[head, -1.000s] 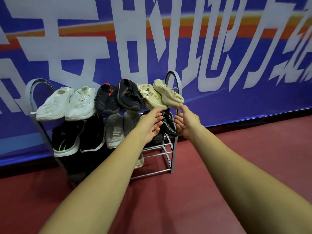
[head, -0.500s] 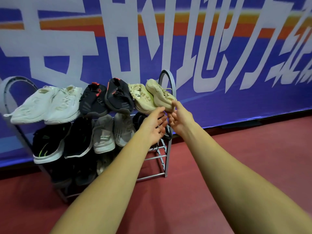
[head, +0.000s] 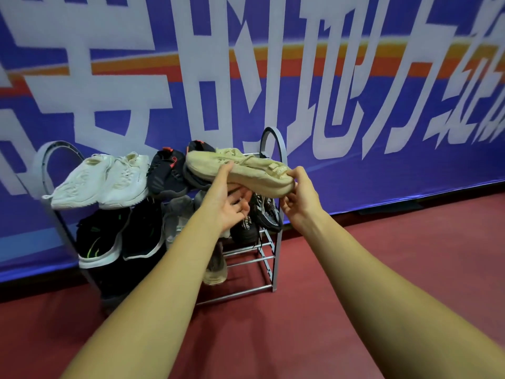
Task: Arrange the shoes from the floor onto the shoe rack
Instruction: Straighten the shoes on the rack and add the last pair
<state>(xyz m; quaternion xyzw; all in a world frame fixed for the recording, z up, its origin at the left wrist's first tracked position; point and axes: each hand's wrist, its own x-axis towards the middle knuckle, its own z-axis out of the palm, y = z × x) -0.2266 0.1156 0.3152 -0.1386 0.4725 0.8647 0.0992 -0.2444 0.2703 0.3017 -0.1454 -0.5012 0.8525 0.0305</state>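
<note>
Beige shoe (head: 246, 172) now off the rack (head: 277, 255), pinched in left hand (head: 228, 206) and right hand (head: 302, 196).

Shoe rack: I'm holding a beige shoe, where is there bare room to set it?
Free: the top tier's right end, between the black-and-red shoes and the rack's arched side; also the lower bars at the right. Crowded: around the black-and-green shoes and the white shoes.

banner (head: 355, 105): large white characters 地, 方 — others cut off | black shoe (head: 246, 228) tongue: "…FENG" — partly hidden
</note>
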